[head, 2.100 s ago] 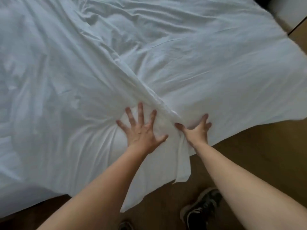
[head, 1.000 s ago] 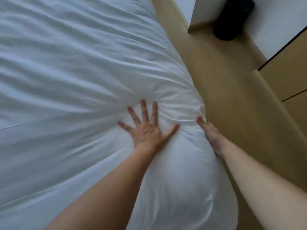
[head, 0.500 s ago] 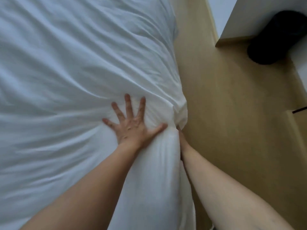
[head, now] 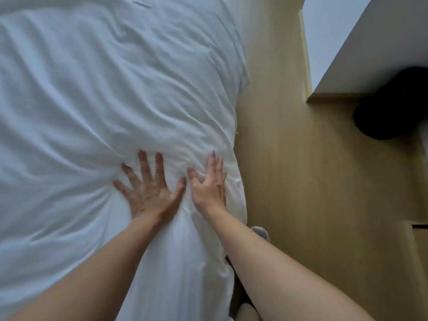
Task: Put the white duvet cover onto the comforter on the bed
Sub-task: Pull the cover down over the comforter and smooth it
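Both hands are pressing flat, fingers spread: left hand [head: 148, 191] and right hand [head: 209, 184] pinning the cover [head: 115, 89] near the bed's edge, likely seating the comforter's corner inside.

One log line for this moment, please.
left hand: open, flat on white duvet cover | right hand: open, pressing it alongside, near the side edge | step: probably smoothing

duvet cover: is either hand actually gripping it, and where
Nothing is held. The left hand and the right hand lie flat with straight fingers, pressing on the white duvet cover near its right edge.
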`<action>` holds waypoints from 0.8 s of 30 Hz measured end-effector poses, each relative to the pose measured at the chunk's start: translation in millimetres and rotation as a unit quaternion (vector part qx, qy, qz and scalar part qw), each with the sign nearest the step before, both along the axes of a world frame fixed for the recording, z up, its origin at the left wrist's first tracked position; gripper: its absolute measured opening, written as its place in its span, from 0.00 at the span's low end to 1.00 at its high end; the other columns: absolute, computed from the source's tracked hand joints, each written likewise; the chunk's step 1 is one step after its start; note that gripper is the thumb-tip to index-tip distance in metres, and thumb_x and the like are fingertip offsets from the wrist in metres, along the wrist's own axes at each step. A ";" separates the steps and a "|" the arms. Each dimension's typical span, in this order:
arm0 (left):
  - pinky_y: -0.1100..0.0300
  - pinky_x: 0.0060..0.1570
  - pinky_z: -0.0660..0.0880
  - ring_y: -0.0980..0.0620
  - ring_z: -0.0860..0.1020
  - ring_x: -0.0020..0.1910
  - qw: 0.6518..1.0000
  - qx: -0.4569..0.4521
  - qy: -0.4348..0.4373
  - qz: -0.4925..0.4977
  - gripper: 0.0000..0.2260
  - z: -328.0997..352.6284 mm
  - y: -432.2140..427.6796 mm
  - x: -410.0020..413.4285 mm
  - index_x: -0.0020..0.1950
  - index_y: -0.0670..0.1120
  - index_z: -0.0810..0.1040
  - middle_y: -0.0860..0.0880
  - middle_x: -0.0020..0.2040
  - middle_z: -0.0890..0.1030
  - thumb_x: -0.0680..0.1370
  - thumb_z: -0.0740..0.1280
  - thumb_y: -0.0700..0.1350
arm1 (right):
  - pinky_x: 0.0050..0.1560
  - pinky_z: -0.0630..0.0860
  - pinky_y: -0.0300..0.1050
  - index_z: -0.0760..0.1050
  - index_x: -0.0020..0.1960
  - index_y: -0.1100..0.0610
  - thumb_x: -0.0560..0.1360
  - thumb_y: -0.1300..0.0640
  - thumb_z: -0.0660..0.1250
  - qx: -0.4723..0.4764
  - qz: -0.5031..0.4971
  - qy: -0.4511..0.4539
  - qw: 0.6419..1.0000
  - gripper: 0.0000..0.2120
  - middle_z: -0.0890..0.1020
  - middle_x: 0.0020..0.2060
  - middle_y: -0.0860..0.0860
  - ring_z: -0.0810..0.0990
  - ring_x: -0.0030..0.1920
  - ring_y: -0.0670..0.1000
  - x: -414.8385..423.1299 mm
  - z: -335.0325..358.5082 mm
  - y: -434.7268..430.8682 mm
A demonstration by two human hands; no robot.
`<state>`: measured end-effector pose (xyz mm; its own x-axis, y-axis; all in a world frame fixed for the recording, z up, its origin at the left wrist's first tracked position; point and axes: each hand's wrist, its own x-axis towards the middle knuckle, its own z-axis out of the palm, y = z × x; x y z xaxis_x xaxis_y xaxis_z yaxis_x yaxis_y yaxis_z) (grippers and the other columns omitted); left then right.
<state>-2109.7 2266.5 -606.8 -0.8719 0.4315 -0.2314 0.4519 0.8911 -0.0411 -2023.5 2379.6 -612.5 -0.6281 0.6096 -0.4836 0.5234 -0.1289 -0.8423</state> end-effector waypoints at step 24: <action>0.22 0.68 0.36 0.35 0.30 0.78 0.997 0.037 -0.046 0.050 0.39 10.7 350.4 -361.3 0.79 0.64 0.35 0.55 0.79 0.27 0.71 0.38 0.77 | 0.77 0.52 0.67 0.32 0.77 0.32 0.64 0.22 0.67 0.138 0.073 -0.107 0.982 0.57 0.41 0.82 0.51 0.46 0.81 0.61 -399.3 18.5 402.2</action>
<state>-2471.1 2616.9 -596.1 -0.8880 0.3623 -0.2831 0.3593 0.9310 0.0645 -2422.8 2781.8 -594.0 -0.6204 0.6465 -0.4440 0.6886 0.1780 -0.7030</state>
